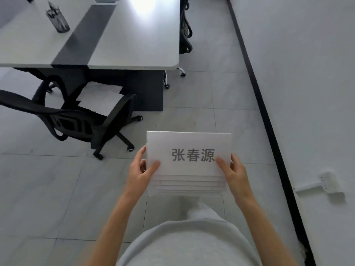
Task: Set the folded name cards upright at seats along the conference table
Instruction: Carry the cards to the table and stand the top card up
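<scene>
Cards first: both hands, left hand (142, 169) and right hand (233, 170), grasp the stack of name cards (189, 160) at 6 o'clock; carry it level to the worktop (134, 45) at 11 o'clock before peeling one off.

Both hands (141, 169) (233, 170) grip name-card stack (189, 164) over floor.

An office meeting room: a long pale worktop (134, 41) with a dark centre strip, a pen holder (57, 20) near its left edge, black wheeled office chairs (76, 120) tucked around it, grey floor tiles (48, 189).
</scene>
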The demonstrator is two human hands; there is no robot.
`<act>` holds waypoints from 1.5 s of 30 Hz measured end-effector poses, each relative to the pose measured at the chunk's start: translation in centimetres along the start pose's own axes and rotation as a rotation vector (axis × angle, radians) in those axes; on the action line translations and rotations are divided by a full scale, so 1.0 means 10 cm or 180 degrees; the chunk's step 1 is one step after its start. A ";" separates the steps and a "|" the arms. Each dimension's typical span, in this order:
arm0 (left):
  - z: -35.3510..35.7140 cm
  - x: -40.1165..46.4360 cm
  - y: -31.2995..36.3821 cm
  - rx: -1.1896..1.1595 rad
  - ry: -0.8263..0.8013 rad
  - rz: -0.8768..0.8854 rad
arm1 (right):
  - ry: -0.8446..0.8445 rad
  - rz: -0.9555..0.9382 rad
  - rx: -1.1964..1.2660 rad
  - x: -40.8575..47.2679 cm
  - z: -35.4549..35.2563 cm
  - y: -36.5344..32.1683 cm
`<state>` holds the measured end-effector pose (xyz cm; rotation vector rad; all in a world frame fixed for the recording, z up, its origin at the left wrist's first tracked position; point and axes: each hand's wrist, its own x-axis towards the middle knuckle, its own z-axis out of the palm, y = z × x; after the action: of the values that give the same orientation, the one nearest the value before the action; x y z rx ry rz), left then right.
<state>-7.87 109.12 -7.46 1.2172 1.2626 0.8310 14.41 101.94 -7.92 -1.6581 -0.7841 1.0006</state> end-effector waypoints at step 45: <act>-0.84 7.90 1.47 0.0754 -0.0202 -0.0104 | -0.0767 -0.0125 -0.0761 7.53 2.58 -1.89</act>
<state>-0.01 189.46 -11.41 1.3958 1.3531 0.6264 24.38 183.11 -12.00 -1.7344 -1.1291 1.1272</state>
